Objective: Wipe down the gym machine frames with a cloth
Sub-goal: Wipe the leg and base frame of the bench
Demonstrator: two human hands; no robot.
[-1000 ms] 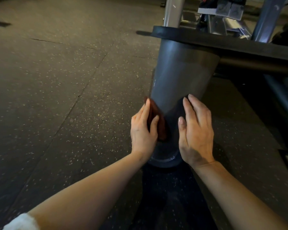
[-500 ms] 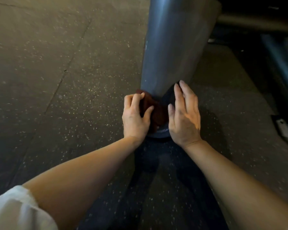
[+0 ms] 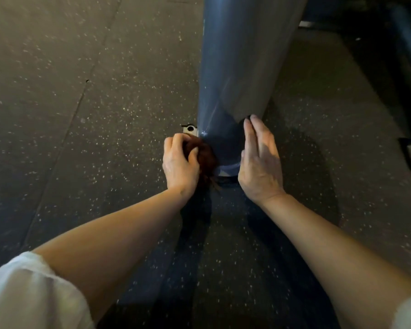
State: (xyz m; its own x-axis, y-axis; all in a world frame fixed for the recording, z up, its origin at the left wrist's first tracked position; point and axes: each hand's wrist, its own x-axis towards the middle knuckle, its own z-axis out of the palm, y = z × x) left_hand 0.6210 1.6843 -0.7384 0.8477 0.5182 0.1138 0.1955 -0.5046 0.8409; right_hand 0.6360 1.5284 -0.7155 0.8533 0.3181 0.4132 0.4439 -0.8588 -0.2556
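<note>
The left hand [image 3: 179, 162] grips a bunched reddish cloth [image 3: 205, 160] against the grey frame post [image 3: 237, 67]. The right hand [image 3: 259, 162] rests flat, fingers straight, on the post's base. Dark speckled rubber floor [image 3: 81, 115] surrounds them.

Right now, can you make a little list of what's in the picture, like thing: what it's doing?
left hand: curled round the cloth, pressing it to the post's base
right hand: fingers straight, flat against the post's other side
cloth: dark red, bunched, low on the post
post: wide grey machine frame upright, standing on the floor
floor: dark, speckled rubber
bracket: small metal piece at the post's foot
</note>
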